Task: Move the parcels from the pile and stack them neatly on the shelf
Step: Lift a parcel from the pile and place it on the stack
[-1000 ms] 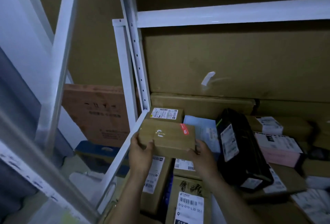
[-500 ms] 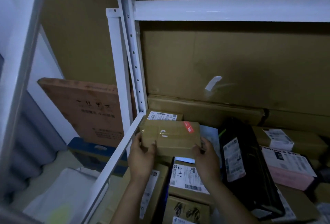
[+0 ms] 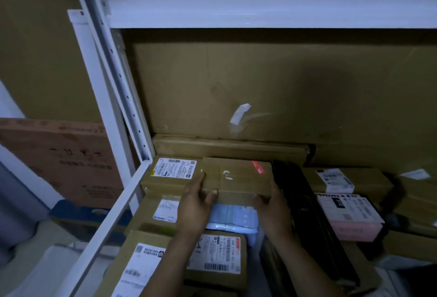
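taped parcel (image 3: 236, 176) | moved right and down | now beside labelled box (image 3: 170, 176), over blue bag (image 3: 233, 216)

Plain tan cardboard on parcel (image 3: 236, 178), red sticker (image 3: 256, 167) at corner. White shelf frame (image 3: 260, 10). Black bag (image 3: 305, 214). Pink box (image 3: 354, 228) with white label (image 3: 347, 205), dark print. Pale blue packet (image 3: 233, 217). Reddish-brown carton (image 3: 59, 154), dark lettering; blue box (image 3: 78, 211) beneath.

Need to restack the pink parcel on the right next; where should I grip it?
Probably by its near long edge, coming from the front: the pink parcel lies flat, the black parcel crowds its left and a brown box sits behind it.
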